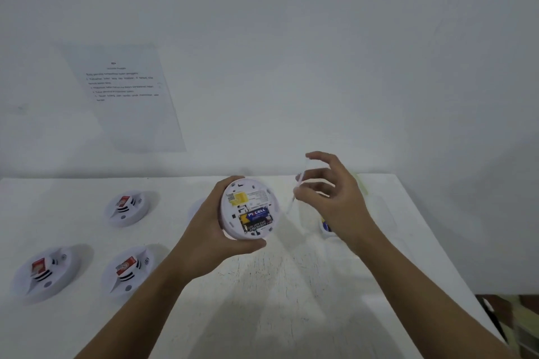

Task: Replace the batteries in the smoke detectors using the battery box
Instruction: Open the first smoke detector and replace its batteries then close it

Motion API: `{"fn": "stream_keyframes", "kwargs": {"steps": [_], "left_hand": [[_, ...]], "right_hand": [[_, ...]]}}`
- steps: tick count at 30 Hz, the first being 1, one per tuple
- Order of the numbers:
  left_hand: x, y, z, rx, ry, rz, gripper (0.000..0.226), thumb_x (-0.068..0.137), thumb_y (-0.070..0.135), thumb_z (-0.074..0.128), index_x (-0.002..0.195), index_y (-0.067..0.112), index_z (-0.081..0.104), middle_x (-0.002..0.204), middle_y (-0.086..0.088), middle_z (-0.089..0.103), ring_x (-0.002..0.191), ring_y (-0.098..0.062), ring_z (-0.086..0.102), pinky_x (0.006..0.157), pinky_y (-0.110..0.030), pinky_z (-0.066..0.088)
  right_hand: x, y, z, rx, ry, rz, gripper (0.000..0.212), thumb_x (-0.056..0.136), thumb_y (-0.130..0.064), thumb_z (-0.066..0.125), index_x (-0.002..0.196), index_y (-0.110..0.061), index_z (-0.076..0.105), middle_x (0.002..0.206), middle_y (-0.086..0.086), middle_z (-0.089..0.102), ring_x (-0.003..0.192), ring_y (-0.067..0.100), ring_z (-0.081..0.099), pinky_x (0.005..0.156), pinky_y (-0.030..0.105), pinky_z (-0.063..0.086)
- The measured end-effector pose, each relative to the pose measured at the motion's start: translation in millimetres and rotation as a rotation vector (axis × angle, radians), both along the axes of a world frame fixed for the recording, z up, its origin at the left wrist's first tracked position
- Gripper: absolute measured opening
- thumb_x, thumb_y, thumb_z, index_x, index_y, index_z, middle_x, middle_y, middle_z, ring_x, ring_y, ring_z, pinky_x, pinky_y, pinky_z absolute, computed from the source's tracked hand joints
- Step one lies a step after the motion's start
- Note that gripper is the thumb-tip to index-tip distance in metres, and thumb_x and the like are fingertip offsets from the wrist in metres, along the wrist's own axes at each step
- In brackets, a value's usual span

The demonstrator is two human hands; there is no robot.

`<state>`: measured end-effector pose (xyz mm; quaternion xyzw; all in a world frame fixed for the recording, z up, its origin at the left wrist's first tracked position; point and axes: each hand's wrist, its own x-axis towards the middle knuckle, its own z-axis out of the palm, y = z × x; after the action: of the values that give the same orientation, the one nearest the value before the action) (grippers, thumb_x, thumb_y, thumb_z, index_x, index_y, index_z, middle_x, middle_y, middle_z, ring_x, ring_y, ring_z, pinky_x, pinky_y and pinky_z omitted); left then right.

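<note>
Head: round white plastic smoke detector [250, 208]

Round white plastic smoke detector [249, 208] held above white table [277, 285] — three more detectors [127, 208] [46, 272] [128, 271] lie left; printed paper sheet [128, 96] on wall behind.

Wide open table [277, 294] in the near middle, bare between the two forearms, plenty of room to come down there. Left side is crowded: three smoke detectors [127, 208] [46, 272] [128, 269] sit apart with lanes of bare surface between them. Centre air is blocked by the left hand [215, 237] wrapped round a raised detector [249, 208], battery bay up. Just right, the right hand [332, 201], fingers curled around something pale and blurred, hangs over the battery box [328, 227], covering most of it. The far-right table corner lies bare.
</note>
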<state>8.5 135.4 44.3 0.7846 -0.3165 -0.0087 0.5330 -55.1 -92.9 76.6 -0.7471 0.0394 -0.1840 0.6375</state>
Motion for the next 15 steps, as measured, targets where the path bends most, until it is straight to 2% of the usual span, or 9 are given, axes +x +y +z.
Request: {"fn": "stream_keyframes", "kwargs": {"steps": [2,5,8,10,13,15], "left_hand": [[-1.1,-2.6,-4.7,0.006,0.034,-0.017,0.092,0.057,0.022,0.098,0.133,0.036,0.047,0.123,0.021,0.063,0.118,-0.004,0.06,0.085,-0.015,0.054],[-5.1,-11.6,-12.3,0.027,0.083,-0.041,0.094,0.057,0.015,0.095,0.134,0.033,0.045,0.12,0.028,0.06,0.118,0.001,0.058,0.082,-0.01,0.053],[-9.3,-21.4,-19.7,0.037,0.099,-0.052,0.094,0.057,0.009,0.095,0.134,0.032,0.045,0.117,0.031,0.058,0.117,0.008,0.055,0.081,-0.005,0.05],[-11.0,-25.9,-23.7,0.027,0.119,-0.064,0.096,0.058,0.008,0.095,0.136,0.031,0.045,0.121,0.029,0.058,0.118,0.006,0.056,0.083,-0.007,0.051],[-11.7,-28.0,-29.8,0.028,0.138,-0.05,0.098,0.058,0.01,0.095,0.139,0.03,0.043,0.123,0.028,0.057,0.119,0.004,0.056,0.085,-0.008,0.051],[-13.1,-25.1,-31.2,0.031,0.134,-0.026,0.1,0.058,0.008,0.095,0.139,0.029,0.042,0.122,0.029,0.056,0.119,0.005,0.055,0.085,-0.007,0.05]], "right_hand": [[-10.9,-14.1,-6.6,0.023,0.018,0.001,0.05,0.077,-0.013,0.082,0.12,-0.026,0.059,0.105,0.004,0.069,0.088,0.022,0.072,0.07,0.025,0.056],[-29.1,-34.5,-22.6,0.022,0.045,0.0,0.049,0.071,-0.013,0.079,0.114,-0.019,0.056,0.104,0.005,0.069,0.089,0.027,0.072,0.072,0.027,0.056],[-45.1,-53.9,-36.1,0.038,0.065,-0.027,0.048,0.078,-0.001,0.08,0.116,-0.018,0.055,0.104,0.008,0.067,0.091,0.027,0.071,0.078,0.031,0.057],[-52.4,-59.4,-40.9,0.031,0.085,-0.013,0.043,0.082,0.001,0.077,0.115,-0.017,0.057,0.1,0.008,0.068,0.088,0.024,0.071,0.077,0.031,0.057],[-52.8,-53.5,-54.1,-0.095,0.085,0.073,0.029,0.079,-0.005,0.08,0.1,-0.013,0.061,0.096,0.008,0.069,0.091,0.028,0.07,0.082,0.039,0.06],[-51.6,-42.8,-65.5,-0.227,0.069,0.128,0.03,0.073,-0.02,0.083,0.092,-0.015,0.061,0.093,0.005,0.065,0.088,0.027,0.065,0.081,0.037,0.059]]}}
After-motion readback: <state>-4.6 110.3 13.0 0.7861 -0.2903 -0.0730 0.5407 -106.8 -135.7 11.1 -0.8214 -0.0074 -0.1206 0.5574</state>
